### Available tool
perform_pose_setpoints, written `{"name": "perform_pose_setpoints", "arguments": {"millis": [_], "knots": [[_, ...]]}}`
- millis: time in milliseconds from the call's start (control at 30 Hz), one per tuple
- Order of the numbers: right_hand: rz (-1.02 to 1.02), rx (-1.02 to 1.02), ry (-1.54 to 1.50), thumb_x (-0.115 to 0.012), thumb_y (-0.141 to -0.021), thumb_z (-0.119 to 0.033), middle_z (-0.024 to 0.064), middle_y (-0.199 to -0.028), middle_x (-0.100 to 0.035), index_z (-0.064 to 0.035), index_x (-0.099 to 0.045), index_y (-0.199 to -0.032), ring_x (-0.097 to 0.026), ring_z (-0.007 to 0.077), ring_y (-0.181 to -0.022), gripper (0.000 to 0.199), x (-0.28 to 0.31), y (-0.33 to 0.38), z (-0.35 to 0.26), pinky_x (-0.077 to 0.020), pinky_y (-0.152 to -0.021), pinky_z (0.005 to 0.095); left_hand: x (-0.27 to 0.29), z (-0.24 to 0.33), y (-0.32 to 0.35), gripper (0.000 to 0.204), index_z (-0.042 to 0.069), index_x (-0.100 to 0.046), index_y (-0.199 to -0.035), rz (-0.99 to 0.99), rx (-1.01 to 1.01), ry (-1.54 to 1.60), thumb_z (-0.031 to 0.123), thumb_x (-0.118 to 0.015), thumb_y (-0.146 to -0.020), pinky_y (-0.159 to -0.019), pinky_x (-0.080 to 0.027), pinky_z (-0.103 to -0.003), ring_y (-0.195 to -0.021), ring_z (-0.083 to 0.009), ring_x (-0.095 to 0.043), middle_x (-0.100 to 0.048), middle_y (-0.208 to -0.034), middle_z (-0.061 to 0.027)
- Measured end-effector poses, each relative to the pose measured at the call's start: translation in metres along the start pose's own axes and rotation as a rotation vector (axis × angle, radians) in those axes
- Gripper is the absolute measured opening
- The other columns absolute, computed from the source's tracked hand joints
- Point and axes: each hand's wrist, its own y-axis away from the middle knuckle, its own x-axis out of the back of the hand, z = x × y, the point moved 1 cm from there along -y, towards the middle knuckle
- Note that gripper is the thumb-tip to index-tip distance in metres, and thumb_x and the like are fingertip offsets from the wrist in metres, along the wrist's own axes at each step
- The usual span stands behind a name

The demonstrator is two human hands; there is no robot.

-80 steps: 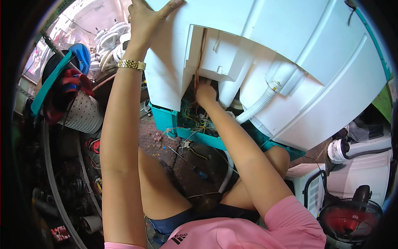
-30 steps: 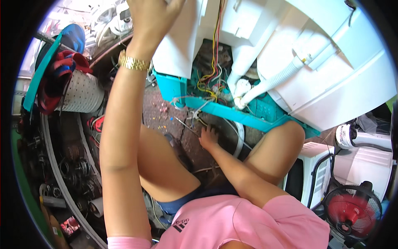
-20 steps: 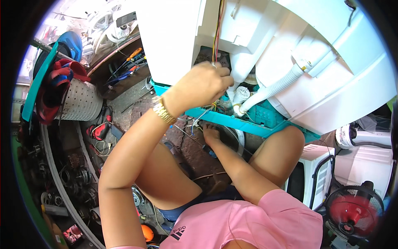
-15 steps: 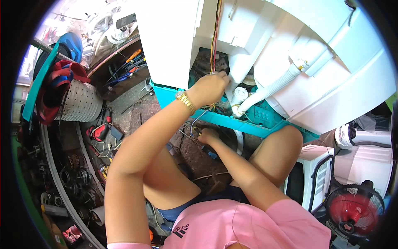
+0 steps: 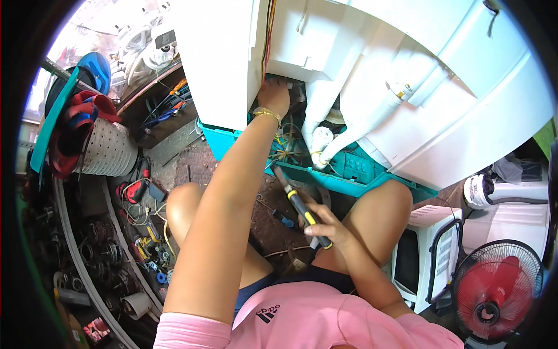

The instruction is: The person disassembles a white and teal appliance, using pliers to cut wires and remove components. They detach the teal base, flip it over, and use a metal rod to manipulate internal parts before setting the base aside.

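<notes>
The right hand (image 5: 332, 228) grips a black-and-yellow-handled tool (image 5: 303, 209) that, if it slipped, could nick the thin multicoloured wires (image 5: 268, 43) beside the left hand (image 5: 274, 100), whose finger closure I cannot tell.

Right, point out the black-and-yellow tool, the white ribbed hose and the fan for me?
Black-and-yellow tool (image 5: 300, 203): head view, on its handle.
White ribbed hose (image 5: 363, 125): head view, about midway along it.
Fan (image 5: 501, 285): head view, on its red part behind the grille.

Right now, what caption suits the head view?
Left hand near wires inside a white appliance, right hand holding a black-and-yellow-handled tool.
</notes>
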Motion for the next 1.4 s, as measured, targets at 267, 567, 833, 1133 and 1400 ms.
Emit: {"name": "perform_pose_setpoints", "arguments": {"millis": [267,567,833,1133,1400], "knots": [[-0.086,0.291,-0.779,-0.069,-0.064,-0.031,0.0115,-0.137,-0.041,-0.0084,-0.056,-0.106,-0.041,0.0297,-0.127,0.050,0.016,-0.027,-0.034,-0.0327,-0.107,0.0491,0.028,0.007,0.012,0.025,0.009,-0.070,-0.095,-0.261,0.076,0.231,0.020,-0.049,-0.088,-0.079,-0.052,-0.048,-0.091,-0.0376,-0.066,-0.068,-0.097,-0.0194],[0.009,0.437,-0.546,-0.063,-0.060,-0.026,0.0162,-0.132,-0.047,-0.0121,-0.052,-0.099,-0.051,0.0294,-0.118,0.043,0.044,-0.058,-0.090,-0.0416,-0.092,0.0349,0.059,0.025,0.026,0.030,0.008,-0.070,-0.099,-0.390,0.193,0.296,0.021,-0.046,-0.089,-0.081,-0.051,-0.049,-0.092,-0.0394,-0.065,-0.068,-0.097,-0.0202],[0.303,0.026,-0.173,-0.051,-0.068,-0.003,0.0113,-0.101,-0.057,-0.0040,-0.057,-0.102,-0.057,0.0179,-0.090,0.035,0.042,-0.067,-0.077,-0.0482,-0.078,0.0286,0.072,0.017,0.039,0.027,0.007,-0.071,-0.089,-0.414,0.036,0.221,0.021,-0.049,-0.088,-0.073,-0.053,-0.048,-0.082,-0.0385,-0.067,-0.068,-0.087,-0.0205],[0.244,-0.233,-0.173,-0.049,-0.067,-0.009,0.0065,-0.095,-0.056,-0.0034,-0.059,-0.119,-0.056,0.0207,-0.097,0.053,0.065,-0.092,-0.072,-0.0476,-0.071,0.0286,0.117,0.007,0.083,0.016,0.004,-0.069,-0.079,-0.387,-0.196,0.066,0.011,-0.055,-0.081,-0.064,-0.054,-0.044,-0.072,-0.0335,-0.068,-0.068,-0.076,-0.0178],[0.325,-0.389,-0.213,-0.055,-0.066,-0.011,0.0059,-0.087,-0.050,-0.0070,-0.061,-0.109,-0.047,0.0197,-0.073,0.043,0.081,-0.137,-0.073,-0.0424,-0.078,0.0383,0.145,0.018,0.091,0.014,0.013,-0.072,-0.073,-0.402,-0.438,-0.353,0.011,-0.060,-0.079,-0.056,-0.052,-0.032,-0.069,-0.0211,-0.070,-0.070,-0.073,-0.0054]]}}
